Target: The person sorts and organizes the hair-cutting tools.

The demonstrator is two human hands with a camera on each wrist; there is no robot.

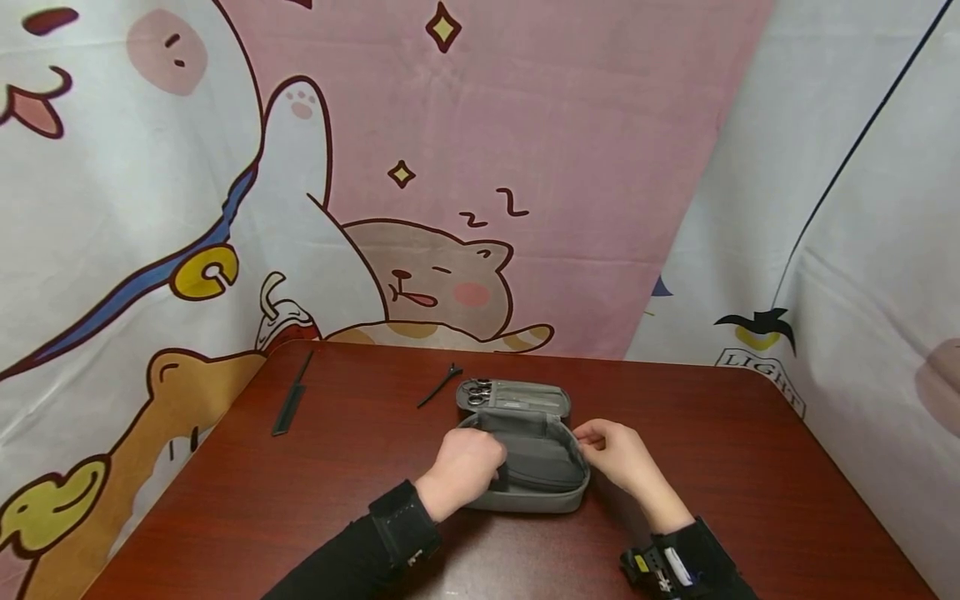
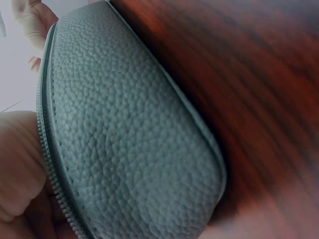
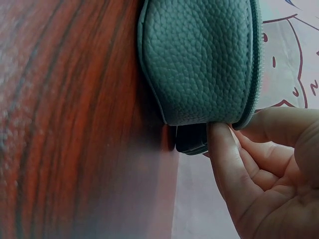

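A grey pebbled zip case [image 1: 525,502] lies unzipped on the table, its lid laid back on the far side. My left hand [image 1: 465,465] is over the case's left side, fingers curled down inside the rim; the fingertips are hidden, and I cannot tell whether they hold anything. At the right end my right hand [image 1: 618,454] pinches the case's rim. In the right wrist view its thumb [image 3: 224,154] presses the outer wall just below the zip [image 3: 256,74], with the index finger at the zip edge. Scissors [image 1: 477,390] sit in the lid's left part.
On the brown table [image 1: 712,450], a dark tail comb [image 1: 291,404] lies at the far left. A slim dark hair clip [image 1: 438,389] lies left of the lid. A printed cartoon cloth [image 1: 562,167] hangs behind the table's back edge.
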